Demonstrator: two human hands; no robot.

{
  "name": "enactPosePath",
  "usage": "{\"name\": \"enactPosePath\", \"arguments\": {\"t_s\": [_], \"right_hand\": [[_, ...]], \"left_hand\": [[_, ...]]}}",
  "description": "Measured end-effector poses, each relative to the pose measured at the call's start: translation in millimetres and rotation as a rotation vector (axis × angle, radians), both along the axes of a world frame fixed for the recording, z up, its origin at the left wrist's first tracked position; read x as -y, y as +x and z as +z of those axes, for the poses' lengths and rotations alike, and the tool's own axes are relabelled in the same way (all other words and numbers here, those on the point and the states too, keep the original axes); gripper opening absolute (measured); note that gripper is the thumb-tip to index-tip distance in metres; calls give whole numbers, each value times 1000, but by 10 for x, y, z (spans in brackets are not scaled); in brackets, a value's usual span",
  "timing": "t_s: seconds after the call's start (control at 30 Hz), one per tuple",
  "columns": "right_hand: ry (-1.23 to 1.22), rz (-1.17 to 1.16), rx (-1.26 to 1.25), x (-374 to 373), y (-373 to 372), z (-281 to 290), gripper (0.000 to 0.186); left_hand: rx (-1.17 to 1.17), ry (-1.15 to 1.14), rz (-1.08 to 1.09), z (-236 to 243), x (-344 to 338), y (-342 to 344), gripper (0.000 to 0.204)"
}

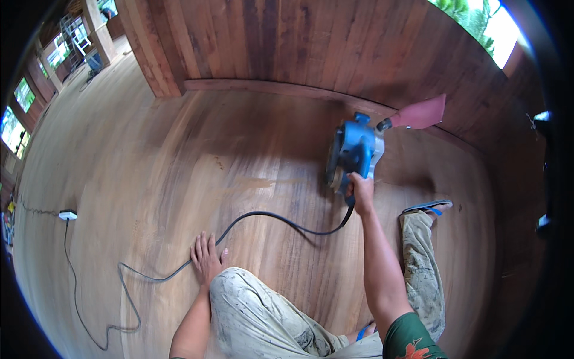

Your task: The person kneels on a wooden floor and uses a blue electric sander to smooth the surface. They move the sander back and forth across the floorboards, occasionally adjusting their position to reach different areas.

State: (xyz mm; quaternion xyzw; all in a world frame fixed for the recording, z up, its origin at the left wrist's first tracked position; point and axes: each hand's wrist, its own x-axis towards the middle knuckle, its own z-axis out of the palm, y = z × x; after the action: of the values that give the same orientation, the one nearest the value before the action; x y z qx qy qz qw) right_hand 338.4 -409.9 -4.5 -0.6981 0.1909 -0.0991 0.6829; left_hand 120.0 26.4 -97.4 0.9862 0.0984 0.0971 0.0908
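Stretched out ahead, my right hand (361, 190) is closed around the rear handle of a blue belt sander (359, 143), which rests on the wooden floor (179, 179) close to the wall. A dull red dust bag (420, 113) sticks out from the sander's right side. From the handle a black power cord (269, 214) curves left across the boards. My left hand (206, 258) lies flat on the floor beside my bent knee, fingers stretched, with the cord passing right by its fingertips. Nothing is held in it.
A wood-plank wall (287, 45) with a baseboard (263, 87) runs along the far side and bends round to the right. The cord leads to a white power strip (68, 215) at left. My outstretched sandalled foot (431, 207) is right of the sander. A ladder (73, 39) stands far back left.
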Motion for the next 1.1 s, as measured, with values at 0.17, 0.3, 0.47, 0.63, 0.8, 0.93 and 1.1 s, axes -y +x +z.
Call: {"name": "enactPosePath", "arguments": {"t_s": [0.17,0.3,0.47,0.63,0.8,0.93,1.1], "right_hand": [[109,9,-17,-92,619,99,20],[107,-12,10,-217,698,105,22],[39,-24,-10,-365,444,51,22],[62,14,25,-560,-140,6,22],[76,36,-17,-754,-902,-14,22],[82,65,-45,-867,-1551,-7,21],[125,104,-67,-958,-1857,5,21]], "left_hand": [[-177,24,-41,176,-8,32,82],[-197,1,-30,234,11,43,80],[-131,-37,-28,242,15,38,76],[-63,-69,-11,191,-6,10,71],[-19,-111,81,127,-24,-8,64],[14,-123,157,98,-129,-75,59],[-23,-45,222,35,-591,-332,61]]}}
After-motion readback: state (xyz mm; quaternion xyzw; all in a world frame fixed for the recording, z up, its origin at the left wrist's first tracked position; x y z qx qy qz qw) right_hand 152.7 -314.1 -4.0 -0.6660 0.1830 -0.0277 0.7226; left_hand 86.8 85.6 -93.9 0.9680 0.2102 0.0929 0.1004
